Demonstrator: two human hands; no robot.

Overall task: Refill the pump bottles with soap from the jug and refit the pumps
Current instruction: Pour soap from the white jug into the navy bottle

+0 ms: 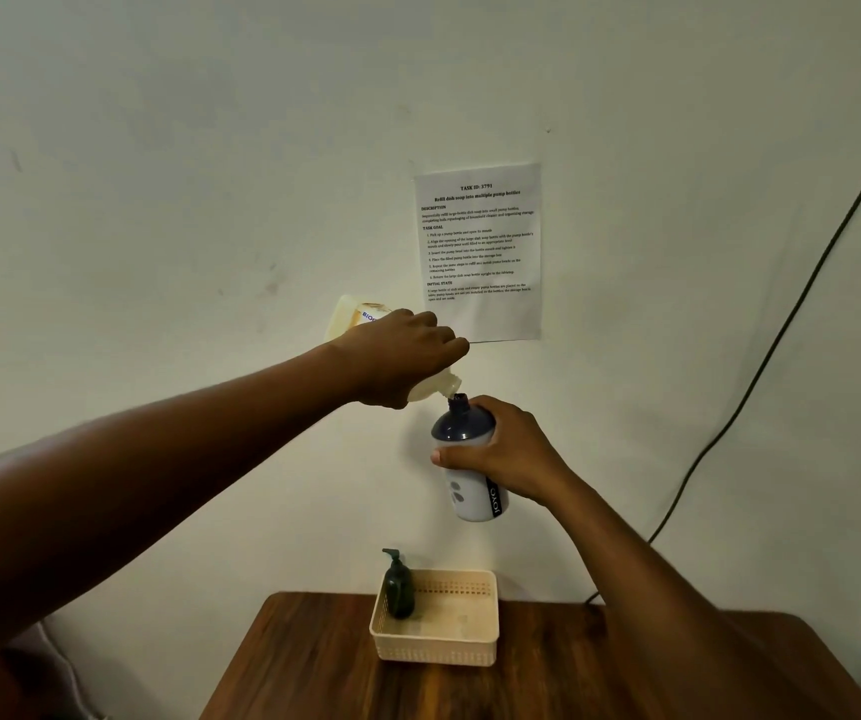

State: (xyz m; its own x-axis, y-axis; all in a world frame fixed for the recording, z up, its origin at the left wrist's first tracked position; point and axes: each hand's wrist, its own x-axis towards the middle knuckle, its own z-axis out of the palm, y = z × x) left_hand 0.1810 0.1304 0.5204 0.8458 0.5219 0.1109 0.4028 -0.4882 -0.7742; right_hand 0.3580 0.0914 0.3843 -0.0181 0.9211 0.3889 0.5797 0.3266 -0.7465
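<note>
My left hand (402, 356) grips a pale cream soap jug (350, 317), tilted down to the right, its spout (446, 387) right over the open neck of a white bottle. That white bottle (472, 491) has a dark blue shoulder and no pump; my right hand (506, 454) holds it in the air, high above the table. A dark green pump bottle (399, 589) with its pump on stands upright in the left rear corner of a cream basket (439, 649).
The basket sits at the back middle of a brown wooden table (314, 667) against a pale wall. A printed task sheet (480, 246) is stuck on the wall. A black cable (781, 330) runs down the wall at right.
</note>
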